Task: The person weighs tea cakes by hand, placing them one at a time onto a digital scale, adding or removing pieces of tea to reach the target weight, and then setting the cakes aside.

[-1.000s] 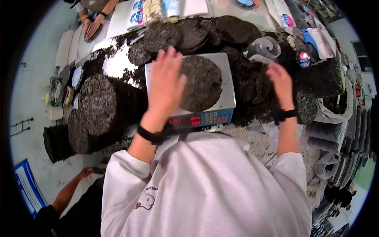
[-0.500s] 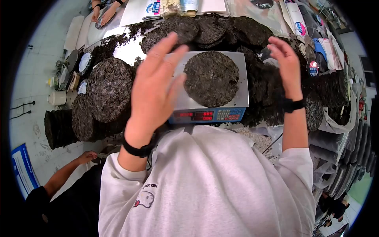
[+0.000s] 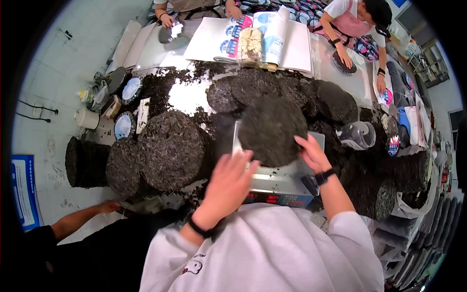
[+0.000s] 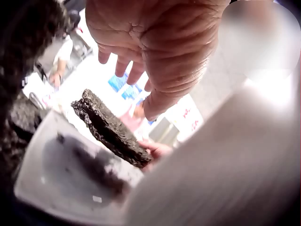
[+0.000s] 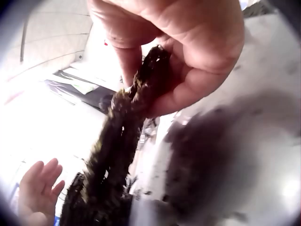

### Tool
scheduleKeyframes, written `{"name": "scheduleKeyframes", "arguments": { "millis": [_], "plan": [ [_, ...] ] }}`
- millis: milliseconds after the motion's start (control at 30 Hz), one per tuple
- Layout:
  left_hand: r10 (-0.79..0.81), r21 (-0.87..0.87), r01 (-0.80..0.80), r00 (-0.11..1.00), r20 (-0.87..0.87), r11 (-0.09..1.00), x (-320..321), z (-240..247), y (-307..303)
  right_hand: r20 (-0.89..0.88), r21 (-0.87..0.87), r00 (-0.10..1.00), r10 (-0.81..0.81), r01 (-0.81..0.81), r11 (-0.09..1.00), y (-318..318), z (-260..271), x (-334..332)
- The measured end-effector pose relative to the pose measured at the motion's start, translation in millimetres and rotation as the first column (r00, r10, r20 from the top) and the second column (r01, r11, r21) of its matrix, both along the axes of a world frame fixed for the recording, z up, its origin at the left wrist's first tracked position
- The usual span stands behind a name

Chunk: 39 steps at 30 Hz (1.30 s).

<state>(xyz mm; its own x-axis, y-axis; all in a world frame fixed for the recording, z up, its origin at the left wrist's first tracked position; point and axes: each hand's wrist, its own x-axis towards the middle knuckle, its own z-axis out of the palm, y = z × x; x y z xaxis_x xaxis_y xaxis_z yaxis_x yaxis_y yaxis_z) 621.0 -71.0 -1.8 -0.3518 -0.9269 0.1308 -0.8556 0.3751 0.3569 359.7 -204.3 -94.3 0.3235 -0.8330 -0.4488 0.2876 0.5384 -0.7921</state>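
A dark round pressed cake (image 3: 273,130) is held up off the metal plate of a scale (image 3: 272,181). My right hand (image 3: 315,155) pinches its right edge between thumb and fingers; the right wrist view shows the cake (image 5: 110,155) edge-on in the right hand (image 5: 188,52), its shadow on the plate. My left hand (image 3: 228,182) is near the cake's lower left, fingers extended. In the left wrist view a gap separates the left hand (image 4: 155,47) from the cake (image 4: 110,129). Red digits glow on the scale's front.
Stacks of dark cakes (image 3: 172,151) stand left of the scale, with more cakes (image 3: 335,101) behind it. A clear plastic tub (image 3: 357,135) lies at the right. Printed papers (image 3: 275,36) are at the back, where other people work.
The cake has gone from lying flat on the scale to being held up by my right hand. Both hands have come in toward it, and the head view takes in more of the table's far side.
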Motion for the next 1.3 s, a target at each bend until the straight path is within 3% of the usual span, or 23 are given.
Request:
{"name": "scheduleKeyframes", "arguments": {
  "millis": [67,167,200,267,300,367,433,467,500,533,600,667,700,767,800,900,967,1000,1067,1133,1200,1233,1300],
  "plan": [
    [0.244,-0.043,-0.242,0.968,0.049,0.969,31,35,12,0.083,-0.034,0.996,0.014,-0.012,0.999,-40,10,60],
    [0.493,-0.067,-0.494,0.828,0.266,0.867,60,49,22,-0.047,-0.094,0.999,0.028,-0.032,0.995,-91,27,150],
    [0.527,-0.043,-0.542,0.791,0.310,0.839,66,45,22,-0.180,-0.228,0.964,0.196,-0.235,0.945,-119,-4,173],
    [0.450,0.084,-0.503,0.827,0.337,0.860,91,23,24,0.072,-0.112,0.993,0.098,-0.089,0.990,-141,-18,209],
    [0.425,0.040,-0.461,0.845,0.323,0.886,99,14,26,0.055,-0.024,0.997,0.050,-0.049,0.998,-154,-44,221],
    [0.443,0.046,-0.518,0.771,0.458,0.854,96,14,20,0.015,-0.067,0.997,-0.081,0.082,0.994,-140,-40,201],
    [0.426,0.051,-0.502,0.779,0.461,0.863,95,16,19,0.058,-0.225,0.997,-0.054,0.066,0.972,-96,-7,123],
    [0.407,0.051,-0.482,0.788,0.463,0.875,99,15,21,-0.058,-0.455,0.992,-0.111,0.072,0.887,-73,-10,80],
    [0.407,0.051,-0.489,0.775,0.483,0.871,104,11,24,-0.055,-0.470,0.972,-0.227,0.175,0.865,-37,10,28],
    [0.399,0.058,-0.493,0.764,0.507,0.868,103,10,21,-0.146,-0.541,0.927,-0.345,0.217,0.812,0,34,-29],
    [0.321,0.018,-0.381,0.803,0.503,0.924,89,33,16,-0.571,-0.571,0.615,-0.544,0.180,0.801,63,61,-142],
    [0.267,-0.008,-0.302,0.830,0.490,0.953,81,44,16,-0.832,-0.546,-0.099,-0.547,-0.040,0.837,127,70,-243],
    [0.256,-0.012,-0.288,0.830,0.496,0.958,82,44,17,-0.785,-0.469,-0.389,-0.481,-0.132,0.873,161,45,-299],
    [0.252,-0.020,-0.274,0.849,0.464,0.961,88,38,20,-0.836,-0.282,-0.503,-0.220,0.051,0.958,205,32,-353],
    [0.245,-0.026,-0.264,0.850,0.466,0.964,98,27,20,-0.837,-0.287,-0.502,-0.218,0.063,0.956,216,27,-362],
    [0.383,0.089,-0.522,0.721,0.578,0.848,104,17,18,-0.906,-0.177,-0.398,-0.144,0.045,0.983,232,22,-375],
    [0.241,0.009,-0.270,0.871,0.429,0.963,102,34,22,-0.910,-0.228,-0.353,-0.218,-0.012,0.974,234,24,-380],
    [0.239,0.004,-0.267,0.871,0.428,0.964,104,27,21,-0.903,-0.241,-0.355,-0.243,-0.050,0.969,236,23,-384],
    [0.403,0.096,-0.550,0.710,0.578,0.830,118,3,17,-0.895,-0.242,-0.373,-0.245,-0.055,0.969,235,20,-383],
    [0.408,0.051,-0.526,0.715,0.568,0.849,126,-6,21,-0.886,-0.241,-0.392,-0.247,-0.065,0.968,239,20,-384],
    [0.421,0.006,-0.508,0.720,0.552,0.861,127,-14,23,-0.675,-0.495,-0.517,-0.526,-0.211,0.843,243,23,-385],
    [0.440,-0.018,-0.500,0.745,0.502,0.866,126,-17,24,-0.672,-0.496,-0.514,-0.533,-0.222,0.840,242,36,-375],
    [0.467,-0.044,-0.505,0.757,0.456,0.862,125,-22,29,-0.475,-0.383,-0.662,-0.581,-0.439,0.813,244,62,-336]
  ]
}}
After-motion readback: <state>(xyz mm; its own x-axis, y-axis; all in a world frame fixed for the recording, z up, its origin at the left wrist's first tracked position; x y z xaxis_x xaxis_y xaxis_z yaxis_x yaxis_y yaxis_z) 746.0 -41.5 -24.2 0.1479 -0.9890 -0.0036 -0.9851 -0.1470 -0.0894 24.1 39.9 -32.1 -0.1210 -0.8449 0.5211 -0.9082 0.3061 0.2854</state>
